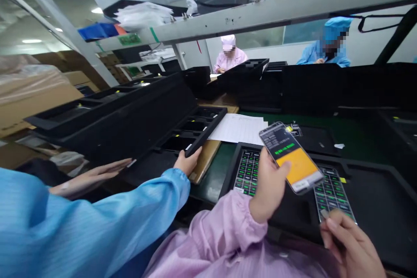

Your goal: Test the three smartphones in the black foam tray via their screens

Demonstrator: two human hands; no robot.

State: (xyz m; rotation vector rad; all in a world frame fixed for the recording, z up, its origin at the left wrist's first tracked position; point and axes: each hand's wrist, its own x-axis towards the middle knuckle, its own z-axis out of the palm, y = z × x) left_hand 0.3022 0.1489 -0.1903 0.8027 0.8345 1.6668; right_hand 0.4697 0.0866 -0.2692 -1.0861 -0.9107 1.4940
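Observation:
My left hand [269, 184], in a pink sleeve, grips a smartphone [293, 158] whose screen shows text above an orange-yellow block. The phone is tilted over a black tray [289, 215]. At lower right, my right hand [353, 241] pinches a small pale piece [324, 213], too small to identify. It is close to the lower end of a phone with a lit grid of green text [335, 195] lying in the tray. A second phone with a similar grid [246, 171] lies in the tray's left part, partly behind my left hand.
To my left, a co-worker's blue-sleeved arm [130, 217] and hands hold another black tray [195, 128]. Printed sheets [239, 127] lie on the green bench top. A metal shelf beam [260, 17] crosses above. Two people sit across the bench, behind black trays.

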